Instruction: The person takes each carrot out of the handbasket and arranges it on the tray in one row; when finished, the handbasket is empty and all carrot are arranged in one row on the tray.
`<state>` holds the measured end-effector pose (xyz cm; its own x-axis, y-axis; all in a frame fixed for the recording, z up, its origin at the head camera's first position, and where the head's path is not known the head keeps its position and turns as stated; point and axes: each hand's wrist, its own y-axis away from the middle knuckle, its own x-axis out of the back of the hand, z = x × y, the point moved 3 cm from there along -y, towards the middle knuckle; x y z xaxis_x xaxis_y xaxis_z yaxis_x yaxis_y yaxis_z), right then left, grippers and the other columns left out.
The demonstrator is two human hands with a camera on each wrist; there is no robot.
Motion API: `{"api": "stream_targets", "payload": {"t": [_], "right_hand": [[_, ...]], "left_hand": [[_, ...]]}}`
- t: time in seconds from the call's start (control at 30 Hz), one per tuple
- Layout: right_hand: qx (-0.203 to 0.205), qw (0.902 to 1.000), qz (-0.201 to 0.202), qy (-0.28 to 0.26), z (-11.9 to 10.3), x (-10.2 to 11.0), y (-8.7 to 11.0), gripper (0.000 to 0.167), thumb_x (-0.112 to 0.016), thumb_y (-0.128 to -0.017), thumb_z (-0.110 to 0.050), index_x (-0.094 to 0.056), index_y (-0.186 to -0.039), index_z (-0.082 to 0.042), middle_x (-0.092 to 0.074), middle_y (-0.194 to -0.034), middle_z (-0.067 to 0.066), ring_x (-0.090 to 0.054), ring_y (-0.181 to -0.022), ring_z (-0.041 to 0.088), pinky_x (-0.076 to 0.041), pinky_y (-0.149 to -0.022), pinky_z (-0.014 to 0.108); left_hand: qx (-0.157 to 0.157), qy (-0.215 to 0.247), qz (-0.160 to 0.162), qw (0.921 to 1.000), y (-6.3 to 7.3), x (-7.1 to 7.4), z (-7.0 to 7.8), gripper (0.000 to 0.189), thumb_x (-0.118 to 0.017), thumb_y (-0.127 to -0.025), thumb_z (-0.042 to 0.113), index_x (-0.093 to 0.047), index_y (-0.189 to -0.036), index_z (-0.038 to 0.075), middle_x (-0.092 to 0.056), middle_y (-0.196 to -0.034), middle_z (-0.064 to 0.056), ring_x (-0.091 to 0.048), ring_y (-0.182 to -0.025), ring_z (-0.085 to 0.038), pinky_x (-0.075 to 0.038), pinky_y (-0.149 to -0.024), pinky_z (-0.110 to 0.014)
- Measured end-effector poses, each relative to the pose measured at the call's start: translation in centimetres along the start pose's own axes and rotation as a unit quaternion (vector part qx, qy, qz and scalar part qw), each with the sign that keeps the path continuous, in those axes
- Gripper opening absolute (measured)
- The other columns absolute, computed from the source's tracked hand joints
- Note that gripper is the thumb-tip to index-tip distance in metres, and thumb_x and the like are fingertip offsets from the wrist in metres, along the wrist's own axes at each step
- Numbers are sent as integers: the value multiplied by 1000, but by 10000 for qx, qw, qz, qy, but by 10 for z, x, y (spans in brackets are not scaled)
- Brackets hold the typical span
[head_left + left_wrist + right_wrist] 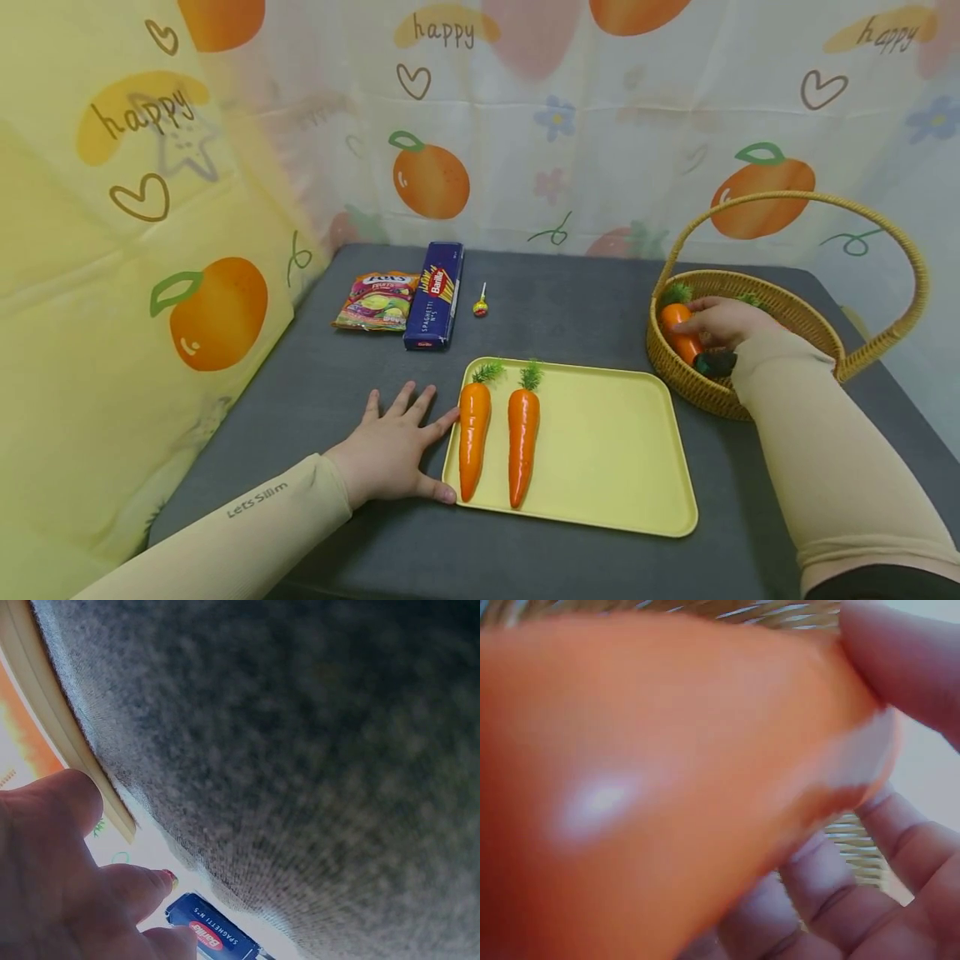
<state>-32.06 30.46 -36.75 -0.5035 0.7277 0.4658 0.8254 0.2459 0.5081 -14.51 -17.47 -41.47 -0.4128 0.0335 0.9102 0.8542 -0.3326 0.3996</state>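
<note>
My right hand [723,321] reaches into a wicker basket [671,375] on the right and holds an orange carrot [677,321] with a green leafy top. Close up in the right wrist view, the thumb lies over one side of this carrot [667,750] and the fingers curl under the other. On the left, my left hand [390,454] rests with fingers spread, its thumb and index finger at the edge of a yellow tray [600,450]. Two carrots lie side by side on that tray, a left one [473,433] and a right one [522,442], leafy ends pointing away.
Behind the tray, a blue spaghetti box [435,296] lies beside a colourful candy bag [378,300] and a small lollipop [481,304]. The basket's tall handle [918,275] arches above it. A printed curtain [510,167] borders the dark grey table [570,308].
</note>
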Motion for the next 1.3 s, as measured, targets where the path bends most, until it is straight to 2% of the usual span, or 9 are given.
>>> {"api": "stream_targets", "payload": {"t": [0.1, 0.17, 0.27, 0.37, 0.47, 0.7, 1.1, 1.17, 1.3], "right_hand": [[100, 9983, 68, -562, -4, 9, 8, 84, -56, -117, -22, 0, -172, 9, -59, -119, -3, -68, -89, 4, -59, -88, 31], [208, 9958, 168, -872, -8, 15, 15, 83, -54, -118, -24, 0, -174, 4, -58, -115, -8, -68, -90, 3, -60, -88, 30], [391, 9892, 309, -1381, -14, 22, 26, 71, -54, -118, -26, -13, -172, -4, -60, -112, -12, -69, -93, 2, -61, -89, 28], [486, 9798, 326, -1910, -20, 26, 35, 44, -54, -118, -27, -35, -157, -23, -63, -108, -14, -70, -93, 4, -61, -88, 27], [531, 9658, 255, -2523, -26, 26, 42, 27, -56, -116, -23, -43, -138, -32, -67, -107, -13, -73, -92, 7, -62, -85, 28], [893, 9356, 153, -3412, -38, 17, 60, 36, -61, -113, -15, -44, -141, -31, -71, -113, -8, -74, -98, 14, -64, -84, 31], [1837, 9170, -127, -3540, -55, -44, 77, 32, -59, -113, -4, -47, -140, -15, -70, -120, -1, -74, -102, 17, -65, -84, 31], [1858, 9200, -187, -3445, -56, -57, 78, 33, -59, -113, -3, -47, -141, -15, -70, -121, -1, -74, -104, 16, -65, -86, 31], [1699, 9370, -193, -3046, -58, -84, 77, 41, -61, -113, -5, -42, -147, -18, -62, -127, 0, -71, -107, 15, -65, -89, 32]], "left_hand": [[-2, 10, -6, 10000, 0, 0, 0, 121, -70, -75, 96, -33, -175, 39, -20, -185, -14, -9, -171, -50, -5, -124, -88], [-7, 18, -7, 10000, 0, 0, 0, 121, -70, -75, 96, -33, -175, 39, -21, -185, -14, -10, -171, -50, -5, -124, -88], [-2, 37, -14, 10000, 1, 0, -1, 121, -71, -75, 96, -33, -175, 39, -21, -185, -15, -10, -171, -50, -5, -124, -88], [-1, 32, -8, 10000, 1, -1, -2, 121, -71, -74, 96, -33, -175, 38, -20, -185, -15, -10, -171, -50, -5, -124, -89], [-14, -19, 10, 10000, 0, -2, -3, 122, -70, -74, 96, -33, -175, 38, -21, -185, -15, -10, -170, -51, -6, -123, -89], [-31, -77, 20, 10000, -1, -4, -5, 122, -68, -74, 97, -34, -175, 38, -21, -185, -15, -11, -170, -51, -7, -123, -89], [-24, -85, 24, 10000, -1, -3, -4, 122, -69, -74, 97, -34, -175, 37, -22, -184, -16, -12, -170, -51, -7, -123, -90], [-27, -95, 31, 9999, -1, -3, -4, 122, -68, -74, 97, -34, -175, 37, -22, -184, -16, -12, -170, -51, -7, -123, -90], [-66, -86, 96, 9999, -1, -1, -3, 122, -69, -75, 96, -34, -175, 36, -22, -184, -16, -12, -170, -51, -7, -123, -89]]}}
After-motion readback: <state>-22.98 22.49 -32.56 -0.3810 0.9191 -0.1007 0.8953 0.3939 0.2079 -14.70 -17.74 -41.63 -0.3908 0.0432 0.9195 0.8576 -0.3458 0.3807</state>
